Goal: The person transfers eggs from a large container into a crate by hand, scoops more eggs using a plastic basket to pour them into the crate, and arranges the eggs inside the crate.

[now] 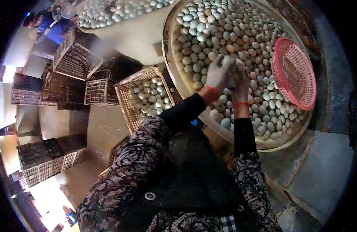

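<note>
Your left hand point(218, 76) and right hand point(241, 84) closed a narrow grip around a pale egg point(228, 60), above a tub point(167, 50) of eggs point(233, 37), likely brittle and slippery, best cupped gently mid-shell.

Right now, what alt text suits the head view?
White-gloved left hand and right hand meet above pale eggs heaped in a round beige tub; a pink plastic basket lies right, a tan plastic crate of eggs left.

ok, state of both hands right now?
Left hand: fingers bent, over the eggs; blurred, grip can't be told.
Right hand: fingers bent, beside the left; any hold can't be told.
</note>
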The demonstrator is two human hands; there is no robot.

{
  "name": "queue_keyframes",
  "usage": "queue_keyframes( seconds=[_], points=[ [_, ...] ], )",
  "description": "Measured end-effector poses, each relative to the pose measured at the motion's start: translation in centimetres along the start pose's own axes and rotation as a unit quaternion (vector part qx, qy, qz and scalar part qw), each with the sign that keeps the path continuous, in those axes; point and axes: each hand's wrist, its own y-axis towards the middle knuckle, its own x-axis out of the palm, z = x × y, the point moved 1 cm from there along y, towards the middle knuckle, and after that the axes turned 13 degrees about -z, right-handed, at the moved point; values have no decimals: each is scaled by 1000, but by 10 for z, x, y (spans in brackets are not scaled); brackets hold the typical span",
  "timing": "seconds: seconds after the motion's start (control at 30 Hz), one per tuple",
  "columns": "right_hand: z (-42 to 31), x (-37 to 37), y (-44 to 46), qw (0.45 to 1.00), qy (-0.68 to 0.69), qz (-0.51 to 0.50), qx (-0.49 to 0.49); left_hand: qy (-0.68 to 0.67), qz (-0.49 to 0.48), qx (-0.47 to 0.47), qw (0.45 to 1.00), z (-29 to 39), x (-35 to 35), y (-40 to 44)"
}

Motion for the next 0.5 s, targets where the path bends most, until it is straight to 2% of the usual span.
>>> queue_keyframes(
  seconds=[0.03, 0.1, 0.13, 0.2, 0.23, 0.27, 0.3, 0.33, 0.37, 0.4, 0.47, 0.5],
  points=[
    [-13, 16, -3, 1000, -10, 0, 3, 35, 7, 34, 999, 10, -7, -6],
    [-32, 53, -4, 987, -149, -55, -21, -111, 46, 76, 990, 26, -25, -5],
    [-36, 71, -4, 977, -196, -76, -27, -133, 38, 111, 984, 30, -42, -9],
    [-19, 99, 3, 970, -187, -124, -93, -179, 18, 180, 967, 38, -76, -18],
    [-7, 113, 7, 966, -182, -145, -109, -229, 16, 135, 964, 41, -97, -24],
    [11, 125, 16, 938, -249, -176, -162, -220, 61, 160, 960, 43, -116, -33],
    [13, 145, 12, 923, -317, -201, -87, -211, 105, 186, 954, 44, -133, -41],
    [15, 166, 7, 891, -389, -232, -16, -227, 128, 134, 956, 50, -152, -54],
    [29, 190, 9, 888, -390, -245, -16, -116, 201, 161, 959, 58, -168, -69],
    [46, 215, 12, 931, -253, -264, -6, -146, 207, 170, 952, 49, -189, -73],
    [104, 239, 30, 952, -82, -294, 24, -203, 235, 169, 936, 10, -232, -74],
    [131, 246, 28, 957, -29, -285, 54, -192, 267, 139, 934, -10, -249, -77]
  ],
)
